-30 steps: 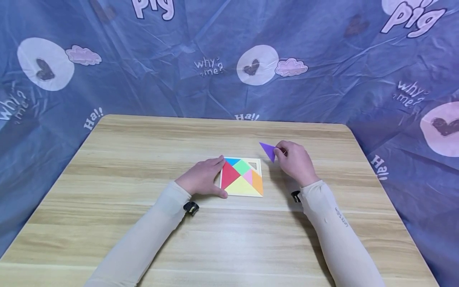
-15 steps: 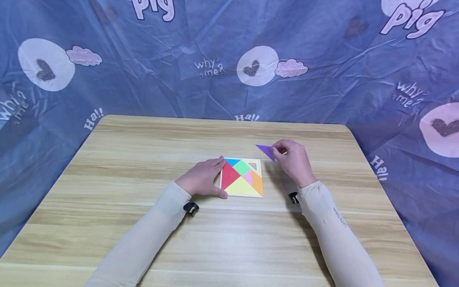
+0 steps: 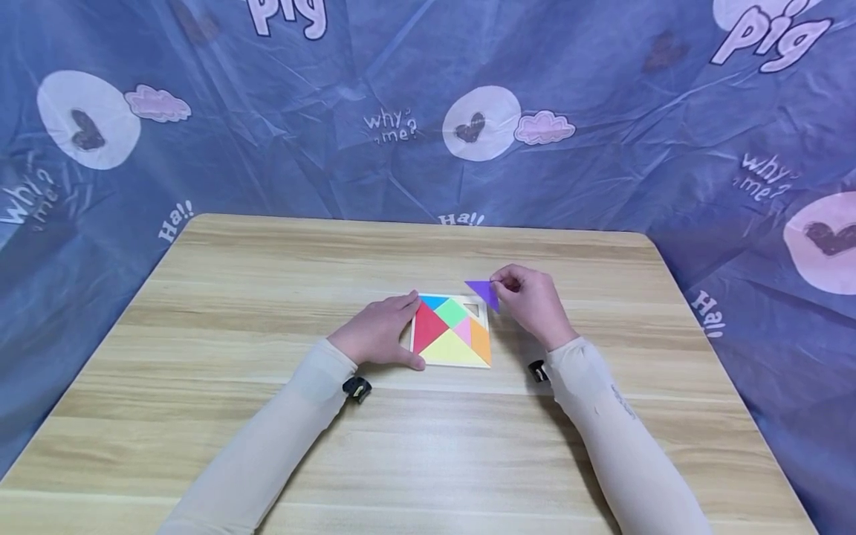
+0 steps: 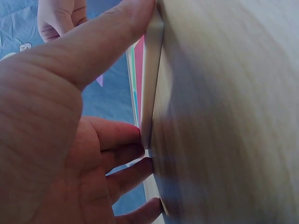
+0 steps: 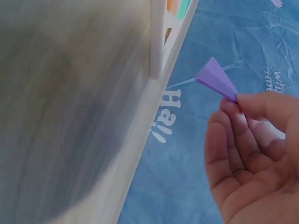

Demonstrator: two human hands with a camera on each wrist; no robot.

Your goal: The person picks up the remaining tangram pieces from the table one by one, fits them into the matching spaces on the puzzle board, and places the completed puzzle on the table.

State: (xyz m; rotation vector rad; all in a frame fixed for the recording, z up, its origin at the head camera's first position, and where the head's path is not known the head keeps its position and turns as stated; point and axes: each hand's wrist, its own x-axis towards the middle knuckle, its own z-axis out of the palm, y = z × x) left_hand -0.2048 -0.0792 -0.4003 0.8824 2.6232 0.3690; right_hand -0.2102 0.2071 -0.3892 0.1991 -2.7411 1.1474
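A square tangram tray [image 3: 455,365] with a pale wooden rim lies flat on the table. Red [image 3: 429,327], yellow, blue, green, pink and orange pieces fill most of it, and a triangular gap shows at its far right corner. My left hand [image 3: 380,331] holds the tray's left side, thumb at the near corner and fingertips at the far one. Between right thumb and fingers I pinch a purple triangle [image 3: 484,291] by its edge. That right hand [image 3: 531,301] is just beyond the tray's far right corner, the triangle raised over the table in the right wrist view [image 5: 217,80].
The wood-grain table [image 3: 267,290] extends on all sides of the tray. Behind it hangs a blue printed cloth [image 3: 301,148]. Small black devices [image 3: 357,388] sit at both wrists.
My right hand has brought the purple triangle leftward and nearer, turning it so that it now overlaps the tray's far right corner in the head view. The left hand and tray have stayed put.
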